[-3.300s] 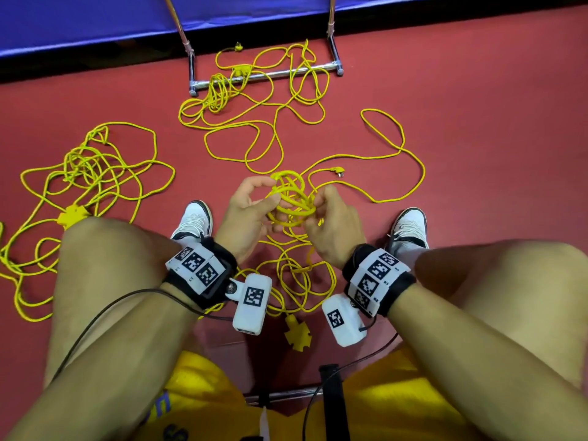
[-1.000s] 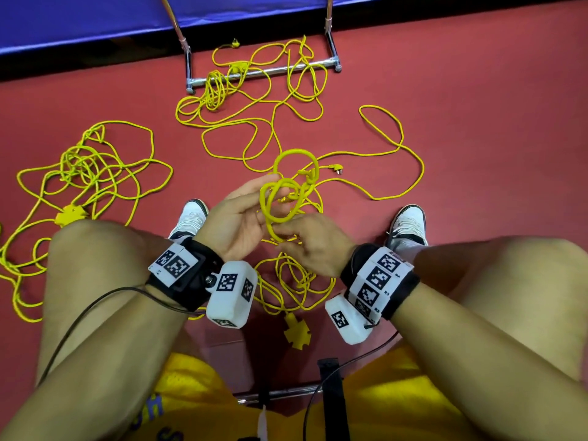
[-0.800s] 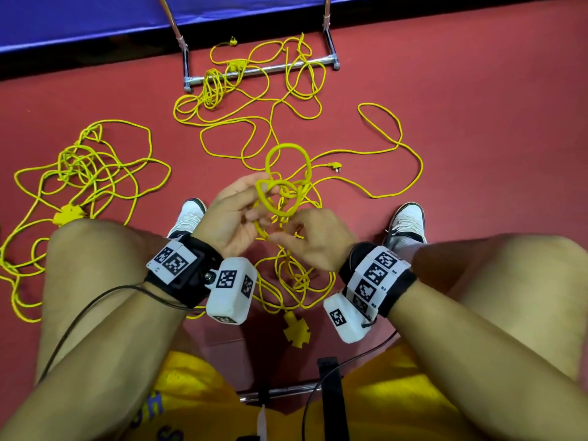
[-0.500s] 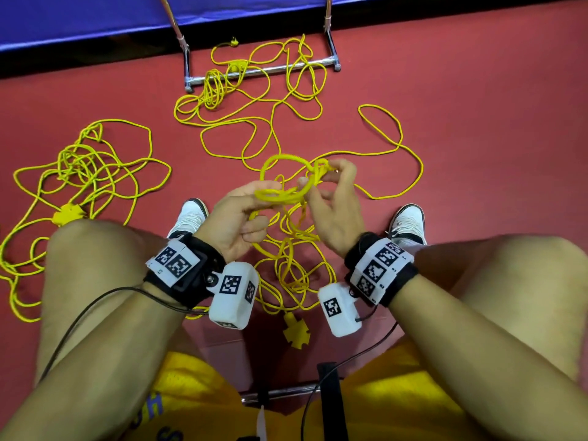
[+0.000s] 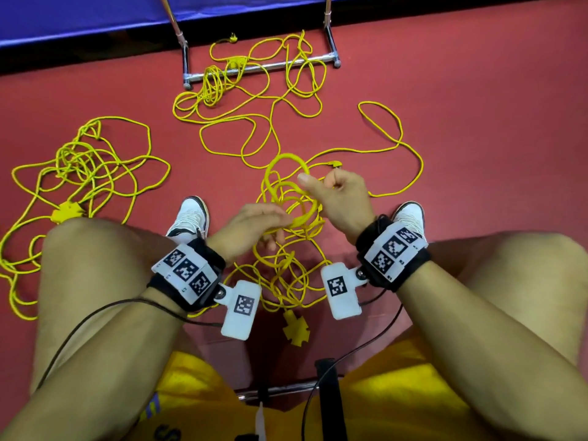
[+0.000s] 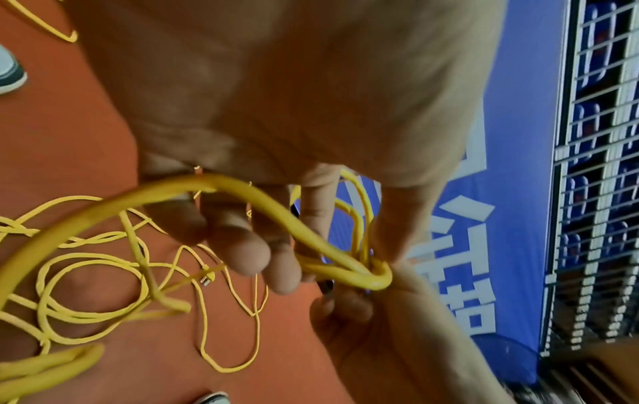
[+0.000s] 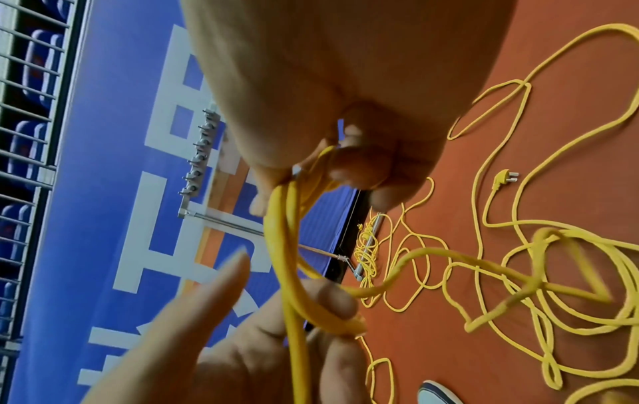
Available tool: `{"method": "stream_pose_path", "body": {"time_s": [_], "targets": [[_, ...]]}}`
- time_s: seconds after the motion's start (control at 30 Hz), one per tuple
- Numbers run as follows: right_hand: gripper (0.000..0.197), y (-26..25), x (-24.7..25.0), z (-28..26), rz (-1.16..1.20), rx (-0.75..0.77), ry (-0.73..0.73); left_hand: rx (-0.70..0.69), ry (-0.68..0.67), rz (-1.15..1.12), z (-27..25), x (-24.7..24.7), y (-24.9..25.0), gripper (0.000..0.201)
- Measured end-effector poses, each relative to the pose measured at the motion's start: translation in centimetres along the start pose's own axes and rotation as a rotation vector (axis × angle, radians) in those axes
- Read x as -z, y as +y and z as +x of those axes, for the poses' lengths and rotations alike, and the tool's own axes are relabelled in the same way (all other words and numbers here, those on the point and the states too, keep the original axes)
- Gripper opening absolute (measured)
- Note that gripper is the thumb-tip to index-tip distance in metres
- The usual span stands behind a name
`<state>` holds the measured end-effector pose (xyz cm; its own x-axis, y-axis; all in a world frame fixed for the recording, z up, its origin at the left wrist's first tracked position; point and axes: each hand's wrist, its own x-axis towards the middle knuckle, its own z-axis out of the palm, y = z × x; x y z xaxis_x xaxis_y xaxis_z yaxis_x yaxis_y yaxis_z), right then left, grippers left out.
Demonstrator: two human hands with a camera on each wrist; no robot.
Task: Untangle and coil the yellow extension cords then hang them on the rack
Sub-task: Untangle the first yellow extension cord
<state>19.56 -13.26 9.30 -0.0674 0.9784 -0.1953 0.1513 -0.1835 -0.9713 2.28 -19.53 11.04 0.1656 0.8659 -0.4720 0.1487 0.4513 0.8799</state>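
Note:
Small loops of one yellow extension cord (image 5: 288, 189) hang between my hands above the floor, between my knees. My left hand (image 5: 280, 227) pinches the loops from the lower left, thumb against fingers, and the cord (image 6: 263, 207) runs across its fingers. From the upper right, my right hand (image 5: 318, 183) grips the same loops (image 7: 287, 232) with curled fingers. The rest of this cord lies tangled below (image 5: 286, 275), ending in a yellow socket block (image 5: 296, 329). Its plug (image 5: 334, 165) lies just beyond my right hand. The rack's base bar (image 5: 273, 65) stands ahead.
A second tangled cord (image 5: 86, 160) with its socket block (image 5: 67, 213) lies left of my left knee. A third cord (image 5: 241, 90) sprawls over the rack's base. The rack's hook bar (image 7: 198, 161) stands before a blue banner. My shoes (image 5: 189, 218) flank the tangle.
My right hand came up from under the loops to their right side. The loops went from flat to more upright, and my left hand dropped slightly to their lower edge.

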Motion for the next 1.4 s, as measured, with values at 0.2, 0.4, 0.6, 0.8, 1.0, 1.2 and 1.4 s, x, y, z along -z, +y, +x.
{"method": "stream_pose_path", "body": {"time_s": [0.2,0.4,0.6,0.8,1.0,1.2,1.4], "targets": [[0.023,-0.6,-0.8,-0.7,0.104,-0.057,-0.182,-0.143,-0.041,0.045,0.3,-1.8,-1.1,0.024],[0.033,-0.4,-0.6,-0.9,0.061,-0.041,-0.227,-0.065,0.039,-0.430,0.9,0.2,-0.2,0.024],[0.033,1.0,-2.5,-3.3,0.021,0.028,-0.447,-0.057,0.014,-0.466,0.4,0.4,-0.2,0.048],[0.051,0.3,-2.2,-2.7,0.181,-0.068,-0.488,-0.036,-0.012,-0.456,0.1,0.5,0.3,0.045],[0.039,-1.8,-0.4,-1.3,0.434,-0.149,-0.300,0.015,-0.166,-0.378,-0.2,0.4,-0.3,0.041],[0.011,-2.5,0.9,-0.2,0.335,-0.118,-0.144,0.011,-0.056,-0.285,-0.2,-0.3,-0.6,0.043],[0.022,-1.7,-0.7,-1.9,0.277,-0.326,-0.372,-0.104,0.003,-0.340,0.2,-0.1,-0.4,0.040]]}}
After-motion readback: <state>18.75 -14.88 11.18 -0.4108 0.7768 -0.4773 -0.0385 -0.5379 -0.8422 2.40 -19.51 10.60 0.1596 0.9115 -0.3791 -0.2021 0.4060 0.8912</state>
